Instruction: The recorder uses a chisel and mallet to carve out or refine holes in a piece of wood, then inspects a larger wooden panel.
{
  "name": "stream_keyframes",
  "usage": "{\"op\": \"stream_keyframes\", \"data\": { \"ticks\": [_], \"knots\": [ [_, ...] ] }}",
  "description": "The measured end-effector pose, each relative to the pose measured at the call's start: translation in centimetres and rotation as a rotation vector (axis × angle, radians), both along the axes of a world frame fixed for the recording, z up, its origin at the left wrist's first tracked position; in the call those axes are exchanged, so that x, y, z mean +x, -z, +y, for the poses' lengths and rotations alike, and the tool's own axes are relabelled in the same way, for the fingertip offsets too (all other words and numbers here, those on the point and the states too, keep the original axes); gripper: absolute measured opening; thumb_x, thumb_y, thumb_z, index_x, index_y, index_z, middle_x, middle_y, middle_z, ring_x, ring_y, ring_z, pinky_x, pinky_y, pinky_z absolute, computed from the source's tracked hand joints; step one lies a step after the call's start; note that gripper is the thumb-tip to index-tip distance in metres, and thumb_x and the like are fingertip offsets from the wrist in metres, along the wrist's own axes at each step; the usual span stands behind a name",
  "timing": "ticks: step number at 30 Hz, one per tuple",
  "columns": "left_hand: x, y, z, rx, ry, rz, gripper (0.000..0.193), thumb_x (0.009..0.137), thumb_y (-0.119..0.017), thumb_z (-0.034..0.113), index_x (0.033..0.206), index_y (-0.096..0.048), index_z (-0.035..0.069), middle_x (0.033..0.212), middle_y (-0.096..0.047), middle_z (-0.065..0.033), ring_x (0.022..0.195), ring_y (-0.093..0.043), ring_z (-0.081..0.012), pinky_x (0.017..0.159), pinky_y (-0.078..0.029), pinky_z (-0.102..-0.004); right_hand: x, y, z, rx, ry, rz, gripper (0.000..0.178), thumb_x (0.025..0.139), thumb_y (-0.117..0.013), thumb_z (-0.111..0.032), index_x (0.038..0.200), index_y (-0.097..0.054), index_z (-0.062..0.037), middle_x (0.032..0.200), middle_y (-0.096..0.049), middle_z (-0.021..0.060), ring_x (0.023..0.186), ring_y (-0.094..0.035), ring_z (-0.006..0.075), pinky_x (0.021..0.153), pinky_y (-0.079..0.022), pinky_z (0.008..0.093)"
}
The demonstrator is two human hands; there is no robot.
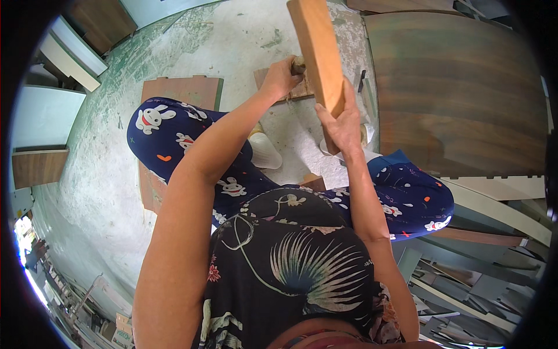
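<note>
My right hand (344, 122) is wrapped round the lower part of a long, thick wooden block (318, 49), which is raised and tilted toward the far side. Closed round a tool with a rounded wooden handle (298, 66), my left hand (280, 78) is just left of the block. The tool's lower end is hidden. Beneath that hand lies a small brown wooden board (263, 75) on the floor, partly covered by the hand and the block.
A brown panel with notched edges (180, 87) lies by my left knee. A large brown wooden panel (459, 93) takes up the right side. Stacked strips and offcuts (471, 279) fill the lower right. A small wooden piece (314, 181) lies between my legs. Pale boards (46, 116) stand at left.
</note>
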State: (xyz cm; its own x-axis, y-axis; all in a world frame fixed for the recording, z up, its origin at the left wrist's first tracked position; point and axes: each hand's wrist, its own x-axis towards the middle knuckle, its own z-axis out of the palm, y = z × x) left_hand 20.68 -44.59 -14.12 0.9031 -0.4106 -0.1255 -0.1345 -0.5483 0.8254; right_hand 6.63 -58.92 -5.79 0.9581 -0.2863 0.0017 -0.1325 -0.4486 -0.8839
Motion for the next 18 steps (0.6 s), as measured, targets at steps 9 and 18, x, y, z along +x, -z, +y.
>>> {"op": "stream_keyframes", "data": {
  "ticks": [9, 18],
  "knots": [
    [-0.4, -0.5, -0.1, 0.044, 0.012, -0.042, 0.039, 0.075, -0.070, 0.012, 0.112, -0.061, 0.004, 0.096, -0.068, -0.0224, 0.092, -0.066, -0.0376, 0.079, -0.051, -0.0429, 0.3, -0.7, -0.3, 0.051, 0.039, 0.096, 0.077, 0.075, -0.074, -0.019, 0.142, -0.038, -0.0052, 0.123, -0.060, 0.0226, 0.113, -0.060, 0.0304, 0.097, -0.046, 0.0368],
    [-0.4, 0.0, 0.0, 0.001, -0.016, 0.007, 0.039, 0.076, -0.070, 0.012, 0.113, -0.061, 0.003, 0.099, -0.068, -0.0230, 0.096, -0.065, -0.0384, 0.082, -0.052, -0.0432, -0.2, -0.5, 0.2, -0.062, -0.056, 0.056, 0.080, 0.074, -0.074, -0.020, 0.143, -0.036, -0.0043, 0.123, -0.060, 0.0234, 0.114, -0.060, 0.0331, 0.098, -0.046, 0.0379]
  ]
}}
